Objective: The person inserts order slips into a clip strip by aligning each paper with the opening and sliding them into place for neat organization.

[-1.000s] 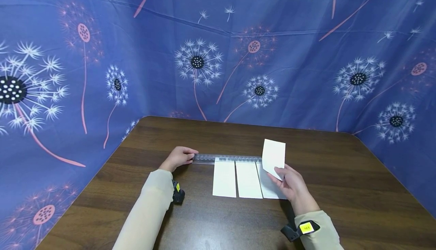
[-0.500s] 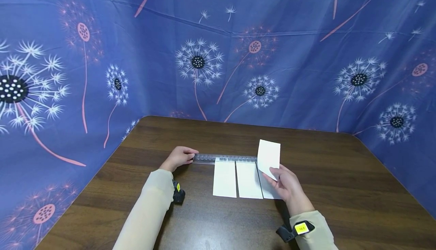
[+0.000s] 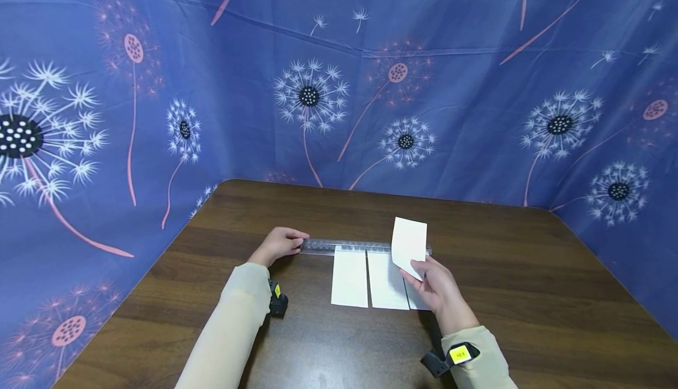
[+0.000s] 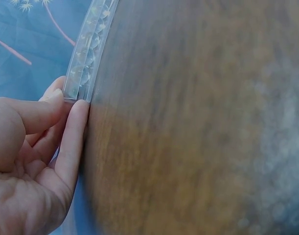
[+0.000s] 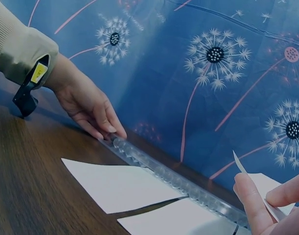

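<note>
My left hand [image 3: 276,246] pinches the left end of a long clear plastic strip [image 3: 333,246] with a row of rounded loops. Thumb and fingers meet at the end of the strip [image 4: 88,61] in the left wrist view. A white paper card [image 3: 408,239] is raised in my right hand [image 3: 442,288], pinched at its lower edge, tilted up and slightly bent. It hides part of the strip. Below the strip lie a left card [image 3: 349,277], a middle card [image 3: 386,280] and a right card [image 3: 415,298], side by side, their upper edges at the strip. The raised card and right hand partly cover the right one.
The dark wooden table [image 3: 498,253] extends around the hands. A blue cloth [image 3: 461,71] with dandelion prints hangs behind and beside it. Each sleeve carries a black wrist device, such as the right device [image 3: 450,358].
My right hand has moved left with the raised card, from over the right card toward the middle one. The strip's right end now shows beyond it. My left hand has stayed put.
</note>
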Demonstrator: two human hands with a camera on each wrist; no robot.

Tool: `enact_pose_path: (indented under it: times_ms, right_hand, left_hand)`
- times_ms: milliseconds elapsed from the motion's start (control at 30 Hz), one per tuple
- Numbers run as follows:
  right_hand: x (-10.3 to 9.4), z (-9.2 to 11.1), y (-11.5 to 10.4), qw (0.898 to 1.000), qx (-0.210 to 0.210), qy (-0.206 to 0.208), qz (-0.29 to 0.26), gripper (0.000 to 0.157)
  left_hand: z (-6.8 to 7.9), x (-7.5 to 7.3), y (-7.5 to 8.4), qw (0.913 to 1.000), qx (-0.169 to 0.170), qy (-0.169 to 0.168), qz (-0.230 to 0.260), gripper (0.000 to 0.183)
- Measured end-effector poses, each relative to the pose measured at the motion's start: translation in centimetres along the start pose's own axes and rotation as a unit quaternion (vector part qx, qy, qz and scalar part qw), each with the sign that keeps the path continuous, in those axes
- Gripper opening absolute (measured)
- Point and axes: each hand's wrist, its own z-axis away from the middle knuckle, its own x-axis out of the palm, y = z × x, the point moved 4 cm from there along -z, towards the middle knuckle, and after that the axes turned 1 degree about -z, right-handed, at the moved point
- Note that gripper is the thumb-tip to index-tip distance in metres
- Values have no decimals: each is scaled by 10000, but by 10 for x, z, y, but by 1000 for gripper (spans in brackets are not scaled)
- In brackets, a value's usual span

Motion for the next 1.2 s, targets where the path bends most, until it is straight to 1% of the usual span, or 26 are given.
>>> enact_pose_path:
  times_ms: [300, 533, 633, 867, 1200]
  right_hand:
    - [9, -1, 4, 9999, -30, -128, -72, 54]
    - [14, -1, 8, 9999, -45, -137, -81, 53]
    - [15, 0, 10, 9998, -68, -157, -85, 53]
    - [21, 1, 13, 9997, -93, -239, -29, 49]
    - [29, 3, 24, 9996, -125, -238, -27, 52]
  left_hand:
    - [0, 0, 1, 10000, 46, -63, 44, 22]
    - [2, 0, 1, 9999, -41, -83, 65, 22]
    - [3, 0, 2, 9999, -17, -90, 49, 22]
    - [3, -1, 3, 10000, -35, -31, 53, 22]
    - [1, 0, 1, 10000, 30, -69, 54, 22]
